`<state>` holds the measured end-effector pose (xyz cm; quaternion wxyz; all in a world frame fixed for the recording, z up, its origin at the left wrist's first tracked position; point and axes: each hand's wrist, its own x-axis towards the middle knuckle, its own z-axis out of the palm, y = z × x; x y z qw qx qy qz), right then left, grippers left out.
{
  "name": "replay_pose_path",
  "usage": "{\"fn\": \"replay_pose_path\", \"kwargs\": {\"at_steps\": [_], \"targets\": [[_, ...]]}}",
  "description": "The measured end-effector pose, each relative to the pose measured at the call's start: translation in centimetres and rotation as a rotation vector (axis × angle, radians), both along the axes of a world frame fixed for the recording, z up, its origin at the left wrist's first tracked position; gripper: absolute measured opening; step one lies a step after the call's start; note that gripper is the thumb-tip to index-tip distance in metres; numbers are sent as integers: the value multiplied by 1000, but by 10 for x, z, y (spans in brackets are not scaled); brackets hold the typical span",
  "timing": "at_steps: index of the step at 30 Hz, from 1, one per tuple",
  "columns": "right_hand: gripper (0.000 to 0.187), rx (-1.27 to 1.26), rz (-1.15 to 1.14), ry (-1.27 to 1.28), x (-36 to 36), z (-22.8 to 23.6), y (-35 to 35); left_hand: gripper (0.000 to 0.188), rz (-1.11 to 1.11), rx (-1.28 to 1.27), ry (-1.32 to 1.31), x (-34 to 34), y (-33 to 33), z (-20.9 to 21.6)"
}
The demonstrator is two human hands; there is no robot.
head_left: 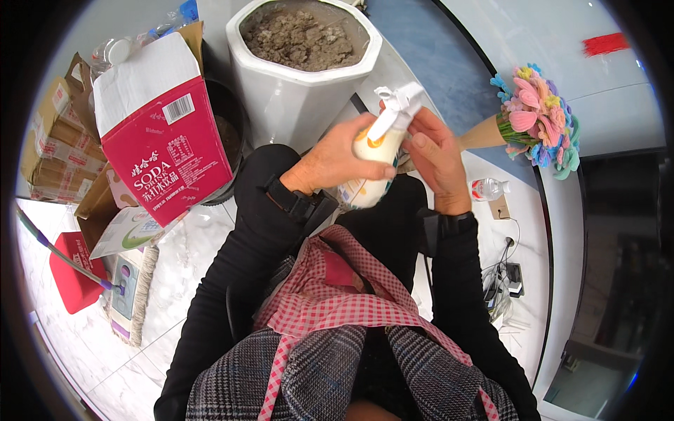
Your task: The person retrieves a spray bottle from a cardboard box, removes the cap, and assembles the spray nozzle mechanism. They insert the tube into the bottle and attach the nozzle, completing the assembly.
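Note:
A white spray bottle (379, 145) with orange print is held up in front of me, tilted, its white trigger head (400, 105) pointing up and away. My left hand (342, 156) is closed round the bottle's body, the thumb lying across its front. On the other side, my right hand (439, 156) is curled at the bottle's neck and spray head. Its fingers are partly hidden behind the bottle. Just beyond my hands stands a white octagonal planter (288, 105) filled with brown soil (302, 41).
To the left, a red-and-white carton (165, 151) leans by a black bin (228, 133) and cardboard boxes (70, 140). A flat mop (130, 295) and red dustpan (76, 270) lie lower left. At right are a yarn flower bouquet (537, 116), a plastic bottle (489, 189) and cables (500, 288).

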<state>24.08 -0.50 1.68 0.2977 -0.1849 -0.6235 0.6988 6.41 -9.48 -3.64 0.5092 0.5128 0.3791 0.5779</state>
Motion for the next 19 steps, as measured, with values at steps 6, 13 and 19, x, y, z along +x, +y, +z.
{"fn": "replay_pose_path", "kwargs": {"at_steps": [6, 13, 19], "targets": [[49, -34, 237, -36, 0, 16, -1, 92, -422, -46, -105, -6, -7, 2], [50, 30, 47, 7, -4, -6, -11, 76, -169, -76, -24, -1, -4, -1], [40, -8, -24, 82, -10, -16, -12, 72, 19, -2, 76, 6, 1, -9]]}}
